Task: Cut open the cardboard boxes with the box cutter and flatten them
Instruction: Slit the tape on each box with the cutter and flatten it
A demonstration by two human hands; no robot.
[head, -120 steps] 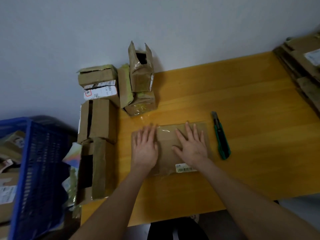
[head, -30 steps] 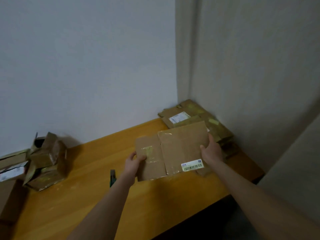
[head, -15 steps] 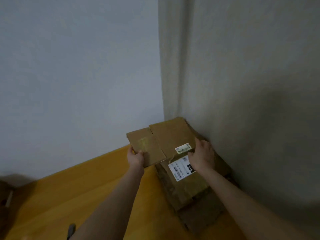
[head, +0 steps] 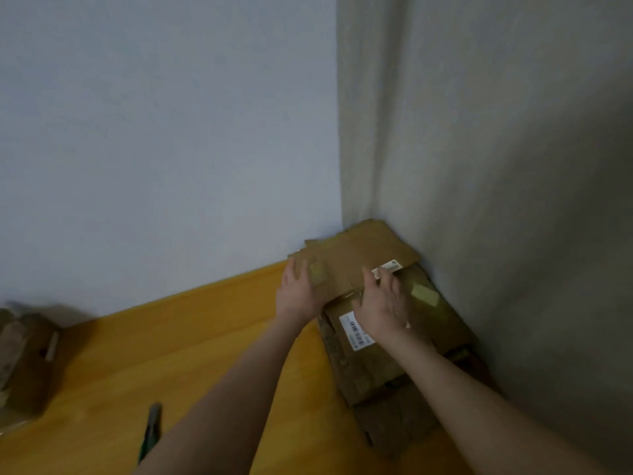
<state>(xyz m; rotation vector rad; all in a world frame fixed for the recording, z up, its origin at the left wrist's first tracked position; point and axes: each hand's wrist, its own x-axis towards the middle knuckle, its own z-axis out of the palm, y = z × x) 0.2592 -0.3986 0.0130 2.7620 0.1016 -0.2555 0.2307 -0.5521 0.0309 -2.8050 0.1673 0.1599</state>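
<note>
As left hand (head: 297, 294), right hand (head: 384, 305) press flattened box (head: 368, 250), box cutter (head: 151, 428) blurred

Looks like a plain back room or small office put to parcel handling. Shown by bare, pale painted walls (head: 171, 132) meeting in a corner, by a yellow wood-grain desk (head: 191, 337) pushed right into that corner, by a stack of flattened cardboard (head: 370, 378) bearing shipping labels (head: 356, 332) piled against the wall, by blurred brown boxes (head: 27, 354) at the desk's left edge, and by a green-handled box cutter (head: 150, 426) lying on the desktop.
</note>
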